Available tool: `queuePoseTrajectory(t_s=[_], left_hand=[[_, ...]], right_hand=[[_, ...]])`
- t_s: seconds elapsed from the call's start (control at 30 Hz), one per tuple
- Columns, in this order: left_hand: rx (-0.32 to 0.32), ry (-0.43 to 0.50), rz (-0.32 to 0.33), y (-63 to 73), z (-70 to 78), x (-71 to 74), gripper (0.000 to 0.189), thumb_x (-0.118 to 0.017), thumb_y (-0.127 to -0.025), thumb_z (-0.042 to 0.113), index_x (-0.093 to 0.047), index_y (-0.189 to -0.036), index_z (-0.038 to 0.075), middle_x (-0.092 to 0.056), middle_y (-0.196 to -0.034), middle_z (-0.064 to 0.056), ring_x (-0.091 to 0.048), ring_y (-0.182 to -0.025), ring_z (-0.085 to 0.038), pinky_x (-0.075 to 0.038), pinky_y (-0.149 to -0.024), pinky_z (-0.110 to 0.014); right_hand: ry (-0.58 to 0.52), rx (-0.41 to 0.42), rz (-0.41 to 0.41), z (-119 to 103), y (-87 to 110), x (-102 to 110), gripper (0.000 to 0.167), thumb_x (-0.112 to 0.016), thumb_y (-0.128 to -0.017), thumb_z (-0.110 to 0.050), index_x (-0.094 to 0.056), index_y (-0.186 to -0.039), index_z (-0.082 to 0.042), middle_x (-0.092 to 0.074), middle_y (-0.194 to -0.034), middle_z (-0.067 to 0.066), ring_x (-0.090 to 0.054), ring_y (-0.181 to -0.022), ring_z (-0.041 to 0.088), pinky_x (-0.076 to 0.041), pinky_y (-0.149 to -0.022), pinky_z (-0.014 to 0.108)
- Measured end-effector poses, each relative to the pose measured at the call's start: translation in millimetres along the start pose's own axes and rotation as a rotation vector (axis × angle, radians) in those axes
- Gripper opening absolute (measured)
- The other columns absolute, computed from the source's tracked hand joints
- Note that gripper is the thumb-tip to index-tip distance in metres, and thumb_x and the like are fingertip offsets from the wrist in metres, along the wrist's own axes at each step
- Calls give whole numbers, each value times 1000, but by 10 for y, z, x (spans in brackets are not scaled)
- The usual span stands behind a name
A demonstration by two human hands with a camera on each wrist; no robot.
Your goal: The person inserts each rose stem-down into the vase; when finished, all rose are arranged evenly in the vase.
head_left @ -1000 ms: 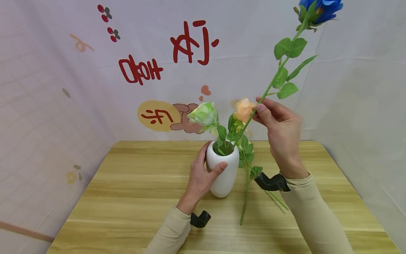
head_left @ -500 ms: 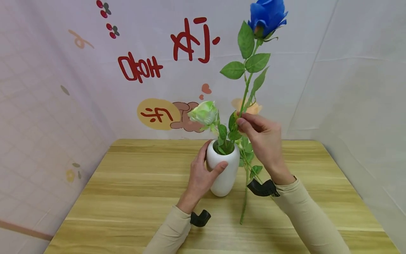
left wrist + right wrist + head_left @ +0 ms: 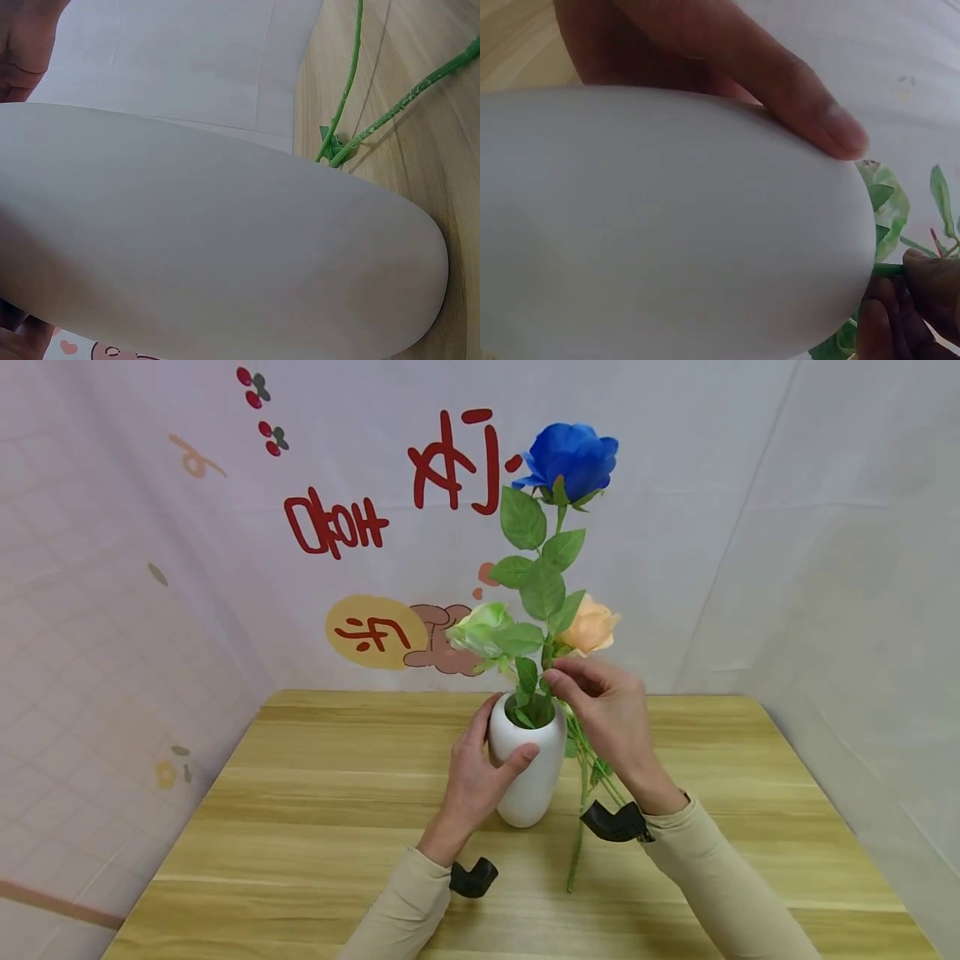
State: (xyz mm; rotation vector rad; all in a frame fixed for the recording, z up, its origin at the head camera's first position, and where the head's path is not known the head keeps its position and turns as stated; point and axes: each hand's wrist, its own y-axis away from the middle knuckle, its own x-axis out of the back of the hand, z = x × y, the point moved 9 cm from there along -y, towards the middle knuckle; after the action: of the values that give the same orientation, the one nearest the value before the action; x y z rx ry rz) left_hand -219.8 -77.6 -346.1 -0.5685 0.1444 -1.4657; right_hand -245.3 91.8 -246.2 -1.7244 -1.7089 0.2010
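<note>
A white vase (image 3: 531, 781) stands upright on the table, and my left hand (image 3: 476, 777) grips its left side, thumb across the front. Just above the mouth, my right hand (image 3: 611, 714) pinches the green stem (image 3: 889, 269) of a blue rose (image 3: 570, 462). That stem runs down into the vase, its lower end hidden. A pale green rose (image 3: 482, 628) leans out of the vase to the left. Behind my right hand shows a peach rose (image 3: 592, 625), its lower stem hidden. The vase wall fills most of both wrist views.
Loose green stems (image 3: 576, 852) lie on the wooden table (image 3: 337, 827) close to the right of the vase, also seen as stems (image 3: 409, 97) in the left wrist view. A printed white wall cloth (image 3: 637, 552) rises behind the table.
My right hand has brought the blue rose left and down, from tilted right to nearly upright, its stem deeper in the vase. My left hand stays on the vase.
</note>
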Motion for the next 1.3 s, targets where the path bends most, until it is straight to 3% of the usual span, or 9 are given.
queuePoseTrajectory(t_s=[0.5, 0.7, 0.97, 1.17, 1.3], left_hand=[[15, 4, -8, -16, -51, -18, 90, -70, -89, 67, -43, -156, 14, -61, -140, -9, -63, -123, -22, -54, -97, -50], [11, 8, -6, -17, -44, -12, 91, -68, -89, 70, -43, -156, 14, -61, -140, -9, -63, -122, -22, -54, -96, -50], [6, 3, -3, -6, -32, -7, 95, -66, -87, 75, -44, -156, 13, -61, -140, -10, -63, -122, -23, -55, -94, -50], [10, 15, -13, 7, -31, -12, 98, -66, -86, 76, -44, -156, 11, -60, -140, -11, -63, -122, -25, -54, -95, -53], [6, 9, -6, 18, -35, 5, 99, -65, -85, 78, -44, -155, 11, -61, -139, -10, -64, -121, -24, -54, -96, -52]], right_hand=[[4, -104, -48, 143, 25, -45, 22, -76, -98, -25, -78, -107, -5, -76, -87, 5, -71, -77, 14, -56, -68, 23], [64, -100, -58, 149, 16, -59, 18, -78, -96, -24, -78, -103, -7, -75, -89, 3, -69, -78, 16, -54, -68, 22], [138, -51, -106, 186, 105, -93, 9, -81, -93, -20, -80, -93, -12, -71, -101, -2, -67, -90, 14, -54, -76, 26], [65, -40, -114, 208, 199, -20, 12, -75, -98, -17, -80, -104, -9, -73, -107, 1, -66, -98, 11, -54, -84, 20], [33, -107, -64, 239, 244, 72, 20, -72, -100, -20, -78, -112, -5, -74, -106, 7, -68, -94, 10, -54, -81, 17]])
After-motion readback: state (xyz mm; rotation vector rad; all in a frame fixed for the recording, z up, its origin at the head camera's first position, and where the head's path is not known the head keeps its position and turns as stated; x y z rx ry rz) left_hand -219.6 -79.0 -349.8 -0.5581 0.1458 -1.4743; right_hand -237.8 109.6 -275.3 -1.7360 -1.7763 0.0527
